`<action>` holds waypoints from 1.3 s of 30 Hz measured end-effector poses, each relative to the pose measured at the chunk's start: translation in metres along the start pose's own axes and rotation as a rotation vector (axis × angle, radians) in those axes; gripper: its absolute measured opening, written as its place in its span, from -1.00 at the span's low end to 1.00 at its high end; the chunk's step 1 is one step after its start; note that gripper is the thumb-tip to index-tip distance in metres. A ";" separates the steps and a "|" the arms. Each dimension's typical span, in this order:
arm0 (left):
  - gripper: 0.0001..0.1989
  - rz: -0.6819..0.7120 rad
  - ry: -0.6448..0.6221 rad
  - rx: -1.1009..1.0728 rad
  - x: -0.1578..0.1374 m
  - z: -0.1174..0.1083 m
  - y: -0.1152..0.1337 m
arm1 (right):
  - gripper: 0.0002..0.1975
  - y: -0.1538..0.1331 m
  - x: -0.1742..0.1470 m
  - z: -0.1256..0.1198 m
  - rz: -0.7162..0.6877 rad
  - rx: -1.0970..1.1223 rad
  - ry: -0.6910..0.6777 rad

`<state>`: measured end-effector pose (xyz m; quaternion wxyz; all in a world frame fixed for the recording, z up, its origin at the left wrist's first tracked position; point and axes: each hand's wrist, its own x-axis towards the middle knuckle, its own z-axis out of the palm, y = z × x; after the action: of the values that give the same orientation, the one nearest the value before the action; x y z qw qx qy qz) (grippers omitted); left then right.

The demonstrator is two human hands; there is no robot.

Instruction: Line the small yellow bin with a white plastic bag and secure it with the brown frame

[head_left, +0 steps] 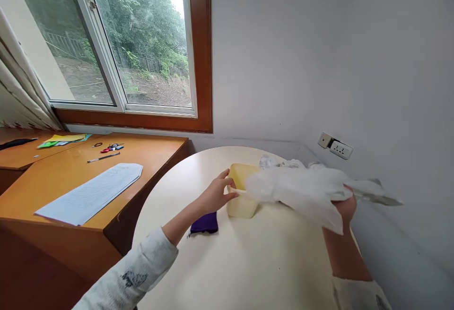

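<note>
Two arms reach out from the near edge, each in a pale sleeve. The left arm (184,220) stretches forward and slants in to the right. The right arm (340,253) goes up with the wrist bent, off to the right side.

There is one round cream surface (255,262) under them. One small dark purple cloth thing (205,224) lies on it, just below the left wrist.

One pale yellow plastic tub (242,205) sits past it, near the middle. The left hand (215,193) is grasping the tub's rim, with its thumb and fingers pinching the left side.

The right hand (346,208) has its fingers closed on one thin, white, see-through plastic bag (301,185). The bag spreads across to the tub and covers part of its right side. I cannot tell if any of it is inside.

Farther off, to the left, is one orange-brown wooden surface (156,147). It has white papers (95,192), one pen (103,157) and one bunch of keys (112,148).

At the back is one window (142,40).
</note>
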<state>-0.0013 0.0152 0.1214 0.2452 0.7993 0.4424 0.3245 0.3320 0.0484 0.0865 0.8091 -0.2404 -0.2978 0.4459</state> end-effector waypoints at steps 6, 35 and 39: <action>-0.89 -0.024 -0.078 -0.053 -0.024 0.002 0.017 | -0.85 -0.016 0.024 0.047 0.129 0.071 0.050; -0.80 -0.028 0.200 -0.092 -0.004 0.006 0.029 | -0.91 0.030 -0.028 0.135 0.169 -1.123 -0.818; -0.73 -0.075 0.278 -0.435 0.007 -0.003 0.027 | -0.90 0.032 -0.034 0.130 0.117 -1.186 -0.932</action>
<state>0.0134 0.0082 0.1436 0.3601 0.6585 0.4208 0.5095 0.2085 0.0505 0.1481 0.3094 -0.4374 -0.7859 0.3088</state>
